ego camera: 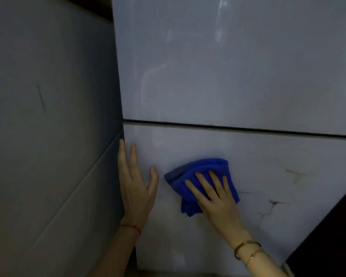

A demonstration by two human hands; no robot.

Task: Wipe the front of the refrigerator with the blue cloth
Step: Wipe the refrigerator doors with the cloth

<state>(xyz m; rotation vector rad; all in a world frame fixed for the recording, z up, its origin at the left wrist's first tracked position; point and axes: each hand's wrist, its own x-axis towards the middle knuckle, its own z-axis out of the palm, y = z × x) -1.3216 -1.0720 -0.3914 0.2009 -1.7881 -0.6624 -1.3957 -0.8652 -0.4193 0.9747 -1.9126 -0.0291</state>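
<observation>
At left, we see the left hand flat and spread against the fridge's lower door edge, gripping nothing. Right of it, the right hand presses the bunched cloth onto the lower door with splayed fingers. We judge wiping midway: dark marks remain further right.
</observation>
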